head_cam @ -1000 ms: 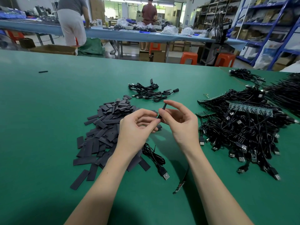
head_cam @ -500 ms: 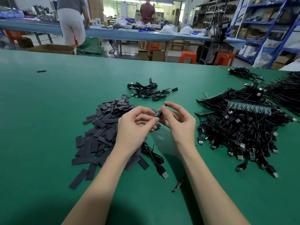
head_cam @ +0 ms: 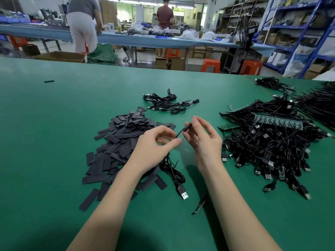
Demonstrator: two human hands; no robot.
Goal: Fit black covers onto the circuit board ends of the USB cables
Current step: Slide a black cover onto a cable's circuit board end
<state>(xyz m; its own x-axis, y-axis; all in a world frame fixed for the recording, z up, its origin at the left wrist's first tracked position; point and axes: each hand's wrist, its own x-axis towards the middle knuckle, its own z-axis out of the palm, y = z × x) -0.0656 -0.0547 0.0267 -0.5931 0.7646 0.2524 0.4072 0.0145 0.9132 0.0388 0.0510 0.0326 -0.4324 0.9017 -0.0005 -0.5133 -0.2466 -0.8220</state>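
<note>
Item in hand: USB cable (head_cam: 174,171), thin and black, held above the green table (head_cam: 54,124) at centre; USB-A plug (head_cam: 183,192) resting on the table at 6 o'clock of the hands.
Covered end: black cover (head_cam: 187,126) on the cable's upper end, pointing toward 1 o'clock; whether it is fully seated cannot be told.
Handling, judged: very light; cord limp and springy; cover a soft, flattened sleeve, likely to slip or crease; board inside small and probably fragile at its solder joints.
Where to hold, judged: cord just below the sleeve with one hand, sleeve's flat sides with the other.
Left hand (head_cam: 154,147): palm turned inward, thumb and fingertips pinching the cord below the cover.
Right hand (head_cam: 204,142): raised, fingers loosely fanned, thumb and forefinger nipping the cover.
Cover stock: pile of black covers (head_cam: 117,142) at 9 o'clock of the hands.
Cable stock: heap of uncovered USB cables (head_cam: 268,142) at 3 o'clock.
Finished lot, judged: small bunch of cables (head_cam: 166,104) at 12 o'clock.
</note>
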